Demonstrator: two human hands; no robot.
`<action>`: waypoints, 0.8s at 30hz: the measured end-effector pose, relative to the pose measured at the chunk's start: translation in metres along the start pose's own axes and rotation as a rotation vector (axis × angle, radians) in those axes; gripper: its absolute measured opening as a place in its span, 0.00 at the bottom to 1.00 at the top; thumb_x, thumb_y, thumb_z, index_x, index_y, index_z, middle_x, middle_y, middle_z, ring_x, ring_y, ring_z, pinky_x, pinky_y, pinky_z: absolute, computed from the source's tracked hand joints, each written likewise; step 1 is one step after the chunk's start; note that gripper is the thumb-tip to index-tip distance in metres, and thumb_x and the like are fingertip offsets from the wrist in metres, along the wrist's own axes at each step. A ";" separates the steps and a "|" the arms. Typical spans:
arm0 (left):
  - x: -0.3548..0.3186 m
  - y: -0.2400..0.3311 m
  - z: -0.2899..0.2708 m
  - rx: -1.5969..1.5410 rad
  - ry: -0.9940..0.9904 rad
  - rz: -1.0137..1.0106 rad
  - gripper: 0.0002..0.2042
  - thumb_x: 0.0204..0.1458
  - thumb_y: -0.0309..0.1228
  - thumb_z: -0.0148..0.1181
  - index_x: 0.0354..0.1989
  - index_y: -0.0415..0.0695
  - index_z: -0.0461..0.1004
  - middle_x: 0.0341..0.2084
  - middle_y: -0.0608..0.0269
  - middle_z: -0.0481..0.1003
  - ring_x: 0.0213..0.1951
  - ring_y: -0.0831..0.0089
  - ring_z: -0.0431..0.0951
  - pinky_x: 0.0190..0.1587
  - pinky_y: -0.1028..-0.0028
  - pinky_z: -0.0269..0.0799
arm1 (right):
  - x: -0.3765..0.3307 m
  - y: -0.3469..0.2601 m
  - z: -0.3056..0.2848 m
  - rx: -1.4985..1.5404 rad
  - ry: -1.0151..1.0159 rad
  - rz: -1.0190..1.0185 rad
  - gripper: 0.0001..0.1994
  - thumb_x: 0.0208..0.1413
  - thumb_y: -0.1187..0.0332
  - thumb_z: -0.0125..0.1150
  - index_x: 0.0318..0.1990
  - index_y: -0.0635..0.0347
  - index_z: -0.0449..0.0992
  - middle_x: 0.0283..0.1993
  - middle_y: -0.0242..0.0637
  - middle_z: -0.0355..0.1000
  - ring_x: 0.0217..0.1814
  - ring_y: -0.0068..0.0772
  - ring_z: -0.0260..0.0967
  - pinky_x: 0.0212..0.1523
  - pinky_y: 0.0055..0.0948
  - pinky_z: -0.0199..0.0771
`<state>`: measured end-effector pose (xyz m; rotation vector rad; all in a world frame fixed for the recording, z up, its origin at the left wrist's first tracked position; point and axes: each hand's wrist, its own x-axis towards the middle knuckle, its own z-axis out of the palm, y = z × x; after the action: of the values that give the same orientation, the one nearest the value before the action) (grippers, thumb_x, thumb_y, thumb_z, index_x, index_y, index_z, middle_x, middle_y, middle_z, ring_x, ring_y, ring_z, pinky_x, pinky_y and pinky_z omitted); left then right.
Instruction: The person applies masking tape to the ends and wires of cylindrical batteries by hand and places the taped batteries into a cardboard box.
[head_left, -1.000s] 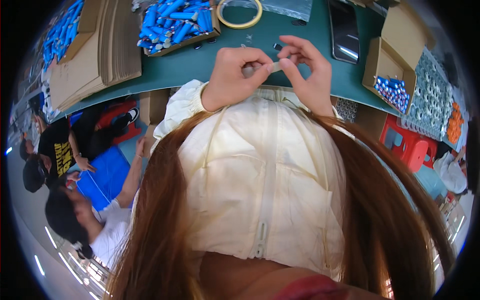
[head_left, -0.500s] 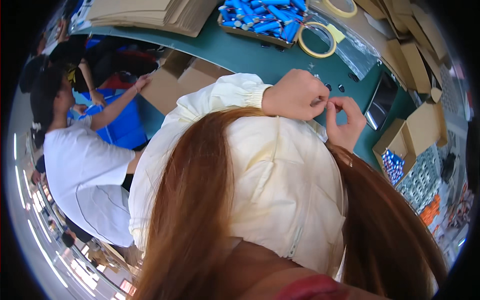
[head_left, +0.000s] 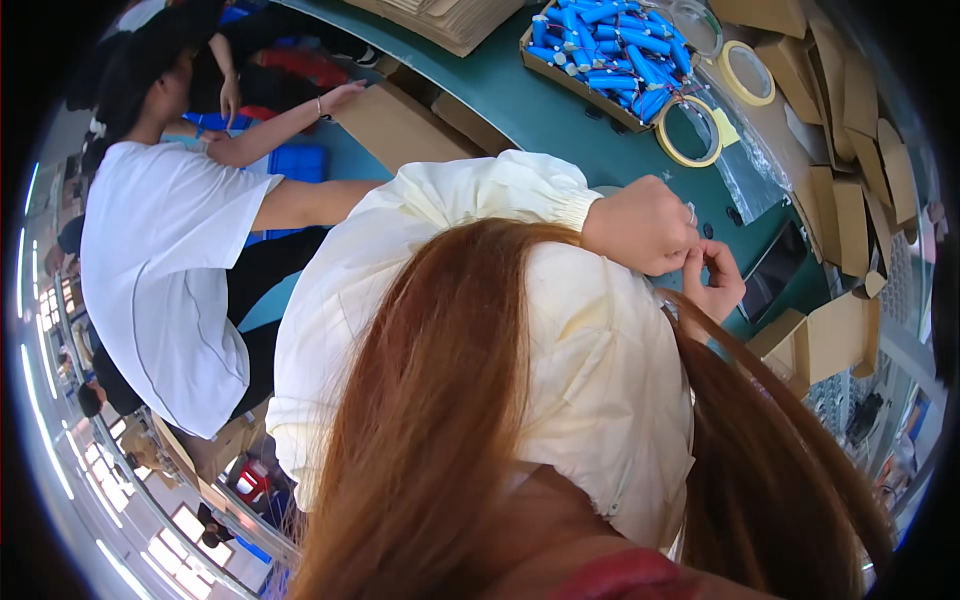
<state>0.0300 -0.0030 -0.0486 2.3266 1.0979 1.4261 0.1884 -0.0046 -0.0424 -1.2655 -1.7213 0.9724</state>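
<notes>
My left hand [head_left: 643, 226], at the end of a cream sleeve, is closed with its fingers curled under over the green table. Against its fingertips, my right hand [head_left: 714, 279] pinches with thumb and forefinger. Whatever lies between the two hands is too small or too hidden to make out. Beside them on the table are small black pieces [head_left: 735, 216]. A dark phone-like slab [head_left: 775, 272] lies just right of my right hand.
Beyond my hands stand a cardboard box [head_left: 538, 72] of blue wired cylindrical battery cells [head_left: 625, 50], tape rolls [head_left: 690, 130] and a clear plastic bag [head_left: 765, 185]. Cardboard boxes [head_left: 845, 195] crowd the right. At left, a person in a white T-shirt [head_left: 165, 270] touches a carton [head_left: 415, 128].
The view has shifted, so the table and my hands sit lower and further right. My hands stay together at the fingertips. The person at left still has a hand on the carton.
</notes>
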 end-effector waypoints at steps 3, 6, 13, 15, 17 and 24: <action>0.001 -0.001 0.003 0.021 0.027 0.058 0.06 0.31 0.27 0.59 0.12 0.44 0.67 0.09 0.64 0.66 0.13 0.66 0.68 0.14 0.68 0.62 | 0.002 0.006 -0.001 0.064 0.003 0.032 0.01 0.45 0.79 0.57 0.25 0.67 0.71 0.23 0.26 0.65 0.25 0.15 0.56 0.26 0.16 0.58; -0.002 -0.002 0.004 0.101 0.004 0.089 0.05 0.30 0.27 0.59 0.13 0.44 0.68 0.09 0.66 0.65 0.13 0.68 0.68 0.14 0.70 0.62 | 0.002 0.012 0.000 0.145 -0.039 0.092 0.01 0.46 0.79 0.57 0.27 0.67 0.72 0.25 0.25 0.66 0.26 0.14 0.58 0.28 0.15 0.59; -0.002 0.000 0.003 0.131 0.010 0.188 0.05 0.30 0.27 0.58 0.13 0.44 0.67 0.11 0.66 0.65 0.14 0.70 0.68 0.16 0.71 0.63 | 0.002 0.031 -0.006 0.334 -0.087 0.154 0.01 0.50 0.80 0.55 0.30 0.68 0.71 0.28 0.28 0.68 0.30 0.14 0.61 0.31 0.14 0.61; 0.001 0.002 0.002 0.090 0.079 0.195 0.06 0.31 0.27 0.58 0.13 0.43 0.66 0.11 0.66 0.65 0.14 0.69 0.68 0.16 0.71 0.62 | 0.000 0.032 -0.012 0.364 -0.077 0.152 0.01 0.51 0.80 0.55 0.31 0.69 0.71 0.28 0.29 0.68 0.30 0.15 0.62 0.31 0.14 0.62; 0.000 0.002 0.001 0.100 0.076 0.170 0.07 0.32 0.27 0.59 0.14 0.43 0.66 0.11 0.65 0.65 0.13 0.69 0.67 0.16 0.71 0.62 | 0.001 0.025 -0.016 0.393 -0.106 0.163 0.02 0.52 0.80 0.53 0.31 0.69 0.72 0.28 0.29 0.69 0.29 0.16 0.62 0.33 0.14 0.62; 0.000 0.001 -0.002 0.044 0.061 0.095 0.08 0.36 0.27 0.60 0.14 0.42 0.66 0.12 0.63 0.65 0.13 0.66 0.67 0.16 0.70 0.63 | -0.001 0.019 -0.017 0.335 -0.127 0.091 0.04 0.54 0.77 0.55 0.36 0.68 0.71 0.34 0.31 0.69 0.35 0.17 0.64 0.37 0.16 0.64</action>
<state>0.0284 -0.0042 -0.0473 2.4111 1.0581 1.5309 0.2108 0.0010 -0.0527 -1.0879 -1.5233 1.3572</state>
